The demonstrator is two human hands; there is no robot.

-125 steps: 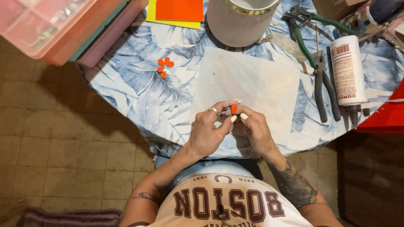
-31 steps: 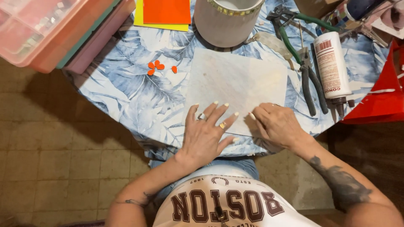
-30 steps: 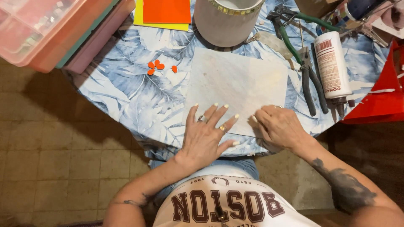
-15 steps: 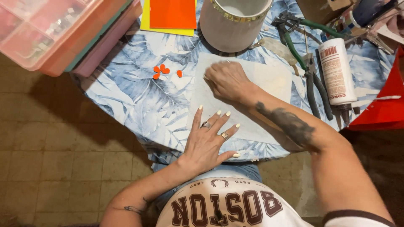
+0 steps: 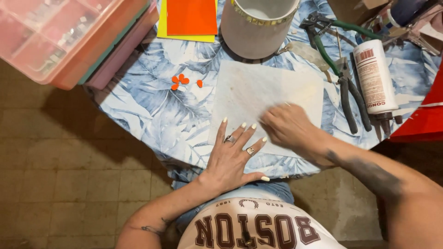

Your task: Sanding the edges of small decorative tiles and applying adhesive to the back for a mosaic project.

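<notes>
Flat on the worktop (image 5: 138, 110) lay the sheet (image 5: 258, 92), left hand (image 5: 233, 154) pinning its near edge with fingers spread, right hand (image 5: 288, 127) loosely curled on it holding nothing, so a hard wipe might have crumpled or torn it

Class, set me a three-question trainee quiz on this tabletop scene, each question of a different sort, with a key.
1. True or false: the left hand lies flat, fingers spread, on the edge of the pale sheet.
2. Which lies nearest the small orange pieces? A pliers B white tube C yellow and orange sheets
3. Fill in: the right hand rests on the pale ____.

Key: 1 true; 2 C; 3 sheet.
</notes>
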